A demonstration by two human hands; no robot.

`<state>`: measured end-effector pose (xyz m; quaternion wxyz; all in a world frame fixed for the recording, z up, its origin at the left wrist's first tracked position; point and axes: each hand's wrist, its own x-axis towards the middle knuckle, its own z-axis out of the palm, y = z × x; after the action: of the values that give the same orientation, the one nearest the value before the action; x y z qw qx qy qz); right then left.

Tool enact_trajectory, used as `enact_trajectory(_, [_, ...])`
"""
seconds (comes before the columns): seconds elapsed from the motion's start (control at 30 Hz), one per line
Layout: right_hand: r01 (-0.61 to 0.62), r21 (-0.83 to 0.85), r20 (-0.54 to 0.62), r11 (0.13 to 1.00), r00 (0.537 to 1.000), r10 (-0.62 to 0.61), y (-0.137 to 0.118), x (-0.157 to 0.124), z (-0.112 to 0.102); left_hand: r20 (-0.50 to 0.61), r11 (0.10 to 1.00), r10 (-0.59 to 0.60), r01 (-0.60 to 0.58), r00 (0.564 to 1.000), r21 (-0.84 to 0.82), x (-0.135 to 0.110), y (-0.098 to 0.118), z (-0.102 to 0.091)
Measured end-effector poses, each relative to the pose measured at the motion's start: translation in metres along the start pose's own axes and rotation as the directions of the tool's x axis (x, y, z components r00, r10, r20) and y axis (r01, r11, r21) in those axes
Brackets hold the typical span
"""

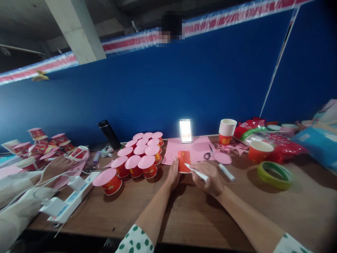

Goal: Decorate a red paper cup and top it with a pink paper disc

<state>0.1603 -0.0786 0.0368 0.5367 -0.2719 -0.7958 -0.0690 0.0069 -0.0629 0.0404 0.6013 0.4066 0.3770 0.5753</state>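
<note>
My left hand (173, 173) steadies a red paper cup (184, 161) that stands upside down on a sheet of pink paper (196, 147). A white pen (197, 172) is gripped in my right hand (207, 181), its tip touching the cup's lower edge. Beside that hand lies a white glue stick or pen cap (226, 172). Scissors (209, 153) and a cut pink disc (222, 158) rest on the pink sheet just beyond the cup.
Several red cups capped with pink discs (138, 158) stand to the left. A stack of paper cups (226, 131), a lone red cup (258, 150), a green tape roll (275, 174) and bags lie right. A power strip (68, 200), black flask (109, 134) and another person's hand (56, 167) are left.
</note>
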Motion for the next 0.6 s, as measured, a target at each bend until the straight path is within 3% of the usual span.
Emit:
enact_trajectory(0.27, [0.0,-0.009,0.01,1.0,1.0,0.0,-0.003,0.003,-0.001,0.022,0.986,0.102,-0.104,0.995,0.127,0.007,-0.011,-0.008])
enact_trajectory(0.6, [-0.027,-0.012,0.023,1.0,0.999,0.027,0.0,-0.001,0.001,0.051,0.981,0.093,-0.1,0.994,0.168,0.007,-0.014,-0.012])
